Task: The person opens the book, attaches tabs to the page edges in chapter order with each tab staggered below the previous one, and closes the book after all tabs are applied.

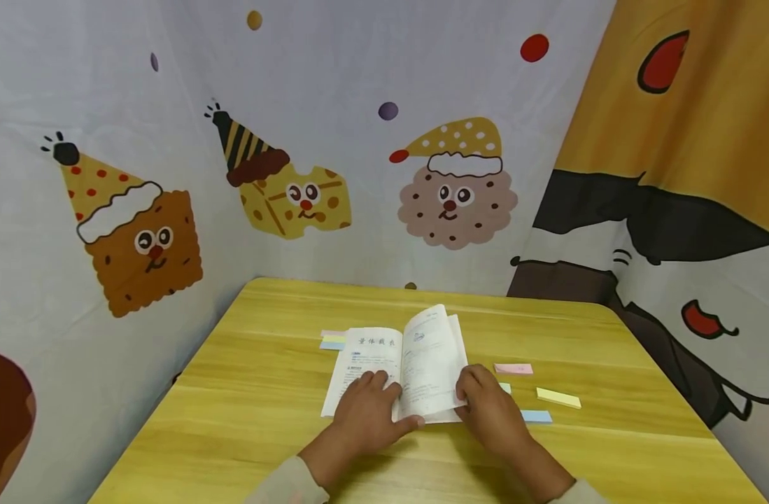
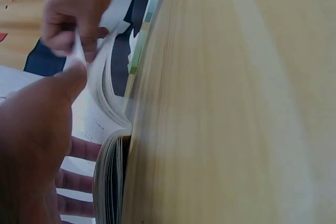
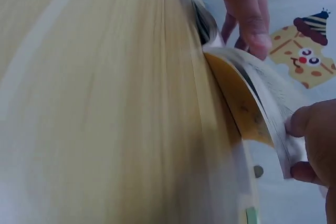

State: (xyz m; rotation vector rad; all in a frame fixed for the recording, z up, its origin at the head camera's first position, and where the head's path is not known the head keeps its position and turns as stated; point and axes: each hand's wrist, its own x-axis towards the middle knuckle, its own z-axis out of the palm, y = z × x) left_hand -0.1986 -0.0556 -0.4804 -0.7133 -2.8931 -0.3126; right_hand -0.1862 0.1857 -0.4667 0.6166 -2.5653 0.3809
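An open book (image 1: 368, 353) with printed pages lies on the wooden table, its right-hand pages lifted and curving up. My left hand (image 1: 370, 411) rests on the left page, fingers spread and fairly straight, the thumb reaching across the fold at the lower edge. At the right edge of the book, my right hand (image 1: 490, 409) pinches the raised pages (image 3: 281, 129) between thumb and fingers. The right wrist view shows the pages bowed up off the table, with thumb and finger on either side of their edge.
Sticky-note pads lie right of the book: pink (image 1: 513, 368), yellow (image 1: 558, 398) and blue (image 1: 538, 417), with a pale green one partly behind the right hand. Coloured strips (image 1: 332, 340) stick out at the book's upper left. A printed curtain (image 1: 359, 266) stands behind the table (image 1: 233, 392).
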